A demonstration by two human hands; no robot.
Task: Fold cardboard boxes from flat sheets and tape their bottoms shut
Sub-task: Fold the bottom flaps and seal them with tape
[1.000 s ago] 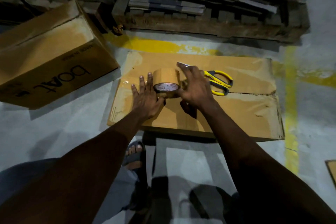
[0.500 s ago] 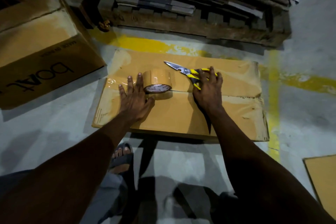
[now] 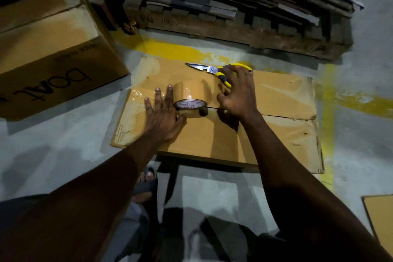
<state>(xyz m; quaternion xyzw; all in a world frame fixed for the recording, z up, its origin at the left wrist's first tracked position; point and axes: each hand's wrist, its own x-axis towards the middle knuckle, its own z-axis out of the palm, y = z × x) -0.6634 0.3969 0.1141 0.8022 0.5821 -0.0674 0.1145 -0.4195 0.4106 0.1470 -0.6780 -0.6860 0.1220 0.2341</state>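
A cardboard box (image 3: pixel 282 100) lies bottom-up on the floor, its two flaps meeting in a centre seam. A roll of brown tape (image 3: pixel 191 97) stands on the seam, with a shiny taped strip running from it to the box's left edge. My left hand (image 3: pixel 162 112) presses flat on that taped strip, fingers straight, thumb against the roll. My right hand (image 3: pixel 238 91) curls its fingers over the yellow-and-black handles of the scissors (image 3: pixel 209 68), which lie on the far flap with their blades pointing left.
A finished "boat" carton (image 3: pixel 49 53) sits at the left. A wooden pallet (image 3: pixel 234 27) stacked with flat cardboard stands behind. Another flat sheet (image 3: pixel 380 219) shows at the lower right. Yellow lines mark the grey floor. My sandalled foot (image 3: pixel 146 181) is near the box's front edge.
My right hand left the tape roll, reached right to the scissors and now closes its fingers on their handles. My left hand stayed pressed beside the roll.
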